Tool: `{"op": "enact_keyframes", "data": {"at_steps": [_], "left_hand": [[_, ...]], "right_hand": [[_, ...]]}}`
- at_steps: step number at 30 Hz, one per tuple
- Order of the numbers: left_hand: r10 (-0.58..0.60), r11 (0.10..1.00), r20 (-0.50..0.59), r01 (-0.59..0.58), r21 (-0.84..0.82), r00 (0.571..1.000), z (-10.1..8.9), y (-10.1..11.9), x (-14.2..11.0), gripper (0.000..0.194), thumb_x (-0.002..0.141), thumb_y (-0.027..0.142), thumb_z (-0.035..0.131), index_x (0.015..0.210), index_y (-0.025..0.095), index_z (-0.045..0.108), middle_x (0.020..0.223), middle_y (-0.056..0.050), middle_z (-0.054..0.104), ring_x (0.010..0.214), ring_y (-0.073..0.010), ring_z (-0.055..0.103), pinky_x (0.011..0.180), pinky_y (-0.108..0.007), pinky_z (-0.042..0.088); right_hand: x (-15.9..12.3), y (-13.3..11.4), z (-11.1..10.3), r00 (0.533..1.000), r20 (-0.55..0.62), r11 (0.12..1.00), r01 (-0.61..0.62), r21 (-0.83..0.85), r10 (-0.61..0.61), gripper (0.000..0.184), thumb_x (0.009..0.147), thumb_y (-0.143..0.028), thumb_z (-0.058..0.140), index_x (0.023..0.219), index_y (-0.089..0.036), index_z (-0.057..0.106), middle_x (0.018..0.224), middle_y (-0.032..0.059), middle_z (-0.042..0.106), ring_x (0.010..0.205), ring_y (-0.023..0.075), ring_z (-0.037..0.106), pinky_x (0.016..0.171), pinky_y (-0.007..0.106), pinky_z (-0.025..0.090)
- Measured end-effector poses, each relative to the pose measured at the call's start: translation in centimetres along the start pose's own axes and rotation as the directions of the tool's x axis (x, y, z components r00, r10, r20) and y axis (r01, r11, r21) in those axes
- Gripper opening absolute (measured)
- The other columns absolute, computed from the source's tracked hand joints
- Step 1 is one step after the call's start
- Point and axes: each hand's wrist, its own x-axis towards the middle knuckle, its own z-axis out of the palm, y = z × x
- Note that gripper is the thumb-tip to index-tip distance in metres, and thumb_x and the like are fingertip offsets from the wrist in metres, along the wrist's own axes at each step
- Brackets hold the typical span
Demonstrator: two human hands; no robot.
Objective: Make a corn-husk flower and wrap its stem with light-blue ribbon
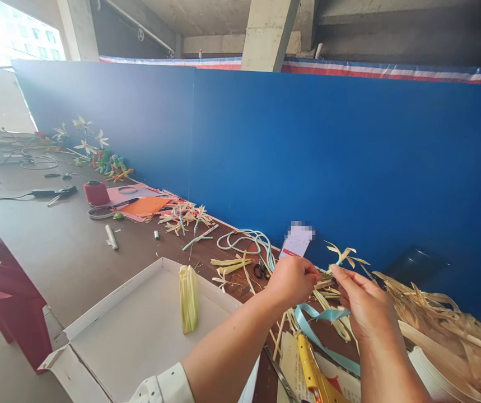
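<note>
My right hand (366,299) pinches a small husk flower (345,253) just below its pale petals, where a bit of light blue shows on the stem. Close on its left, my left hand (293,280) has its fingers pressed together; whatever they hold is too small to make out. A light blue ribbon (322,342) loops down beneath both hands to the table. Strips of pale husk (328,294) lie behind and below the fingers. Under the right forearm rests a yellow glue gun (309,364) on a printed sheet.
A shallow white box (131,336) with one folded husk (188,299) stands at left. Black-handled scissors (260,271) and coiled pale cord (240,240) lie by the blue partition (286,157). Dry husks (437,313) heap at right. A red thread spool (96,193) stands farther back.
</note>
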Motion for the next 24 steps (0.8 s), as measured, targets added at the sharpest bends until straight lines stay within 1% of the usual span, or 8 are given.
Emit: {"op": "enact_keyframes", "data": {"at_steps": [3, 5, 10, 14, 17, 20, 24], "left_hand": [[0.004, 1.0, -0.018, -0.004, -0.014, 1.0, 0.33, -0.17, 0.05, 0.02, 0.074, 0.031, 0.052, 0.075, 0.018, 0.068, 0.064, 0.0, 0.063, 0.06, -0.0109, 0.053, 0.059, -0.021, 0.038], [0.009, 1.0, -0.029, -0.009, -0.025, 1.0, 0.58, -0.29, 0.1, 0.021, 0.074, 0.032, 0.052, 0.075, 0.018, 0.068, 0.062, 0.0, 0.062, 0.059, -0.0106, 0.052, 0.058, -0.021, 0.038], [0.011, 1.0, -0.033, -0.012, -0.025, 0.999, 0.84, -0.31, 0.09, 0.022, 0.075, 0.033, 0.052, 0.076, 0.019, 0.068, 0.062, 0.0, 0.062, 0.06, -0.0109, 0.052, 0.058, -0.022, 0.039], [0.008, 1.0, -0.03, -0.008, -0.017, 1.0, 0.75, -0.15, -0.05, 0.022, 0.075, 0.033, 0.052, 0.076, 0.019, 0.069, 0.064, 0.0, 0.063, 0.062, -0.0114, 0.054, 0.061, -0.022, 0.041], [0.002, 1.0, -0.018, -0.002, -0.021, 1.0, 0.69, -0.08, -0.11, 0.022, 0.076, 0.033, 0.052, 0.077, 0.019, 0.069, 0.066, -0.001, 0.063, 0.064, -0.012, 0.055, 0.062, -0.022, 0.042], [-0.007, 1.0, -0.022, 0.006, -0.027, 1.0, 0.74, -0.1, -0.13, 0.022, 0.075, 0.033, 0.053, 0.079, 0.019, 0.069, 0.066, -0.001, 0.063, 0.065, -0.0122, 0.055, 0.063, -0.022, 0.043], [-0.031, 0.998, -0.028, 0.03, -0.046, 0.999, 0.96, -0.24, -0.08, 0.023, 0.075, 0.034, 0.054, 0.079, 0.018, 0.07, 0.066, -0.001, 0.063, 0.063, -0.012, 0.055, 0.061, -0.022, 0.043]], "right_hand": [[0.13, 0.19, -0.06, 1.0, -0.005, 0.999, 0.026, -0.038, -0.026, 0.049, 0.053, -0.044, 0.08, 0.092, -0.016, 0.069, 0.055, 0.0003, 0.061, 0.049, 0.0183, 0.057, 0.045, 0.029, 0.046], [0.15, 0.24, -0.05, 0.999, -0.01, 0.999, 0.033, -0.03, -0.033, 0.05, 0.053, -0.045, 0.08, 0.093, -0.016, 0.07, 0.056, 0.0009, 0.062, 0.049, 0.0183, 0.057, 0.045, 0.029, 0.046], [-0.16, -0.07, 0.11, 1.0, -0.014, 1.0, 0.005, -0.003, -0.005, 0.05, 0.051, -0.044, 0.081, 0.092, -0.017, 0.07, 0.059, 0.001, 0.063, 0.05, 0.0178, 0.057, 0.045, 0.028, 0.045], [-0.38, -0.31, 0.2, 1.0, -0.02, 1.0, -0.009, 0.008, 0.009, 0.046, 0.052, -0.043, 0.081, 0.088, -0.018, 0.069, 0.061, 0.0002, 0.064, 0.054, 0.0174, 0.058, 0.047, 0.028, 0.045], [-0.3, -0.2, 0.16, 1.0, -0.013, 1.0, -0.01, 0.018, 0.01, 0.043, 0.053, -0.043, 0.081, 0.087, -0.019, 0.069, 0.063, 0.0, 0.064, 0.054, 0.0157, 0.057, 0.049, 0.027, 0.045], [-0.06, 0.07, 0.05, 1.0, -0.021, 1.0, -0.014, 0.002, 0.014, 0.043, 0.053, -0.043, 0.081, 0.087, -0.02, 0.069, 0.061, -0.0004, 0.064, 0.052, 0.0148, 0.055, 0.046, 0.026, 0.044], [0.14, 0.28, -0.07, 0.999, -0.034, 1.0, 0.0, -0.01, 0.0, 0.045, 0.052, -0.044, 0.081, 0.088, -0.019, 0.069, 0.064, 0.0006, 0.065, 0.053, 0.016, 0.057, 0.048, 0.027, 0.046]]}}
